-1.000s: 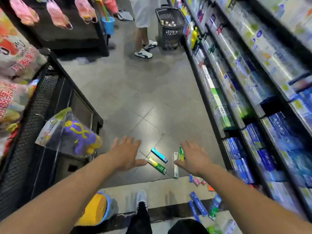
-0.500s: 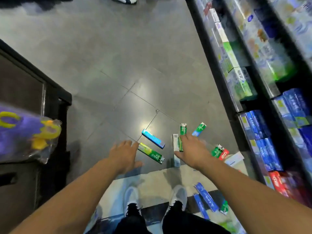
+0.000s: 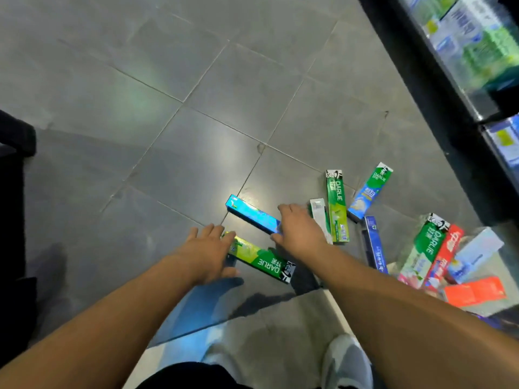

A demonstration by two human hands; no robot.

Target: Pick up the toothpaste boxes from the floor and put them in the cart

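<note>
Several toothpaste boxes lie scattered on the grey tiled floor. My left hand [image 3: 209, 252] hovers open over the left end of a green Darlie box [image 3: 262, 261]. My right hand [image 3: 302, 230] is spread open at the right end of a shiny blue box [image 3: 252, 213], fingers apart, with no grip that I can see. Right of it lie a grey-white box [image 3: 320, 217], an upright green Darlie box [image 3: 337, 204] and a blue-white Darlie box [image 3: 369, 192]. A dark blue box [image 3: 375, 244] and a heap of green, red and orange boxes [image 3: 438, 252] lie further right. The cart is out of view.
A dark shelf unit [image 3: 438, 88] stocked with boxed goods runs along the right edge. A black fixture [image 3: 14, 169] stands at the left edge. My grey shoes [image 3: 346, 362] are at the bottom, on a paler floor strip.
The view has tilted down and closed in on the floor. Both hands have dropped toward the boxes; the right hand has shifted left from the grey-white box to the shiny blue one.
</note>
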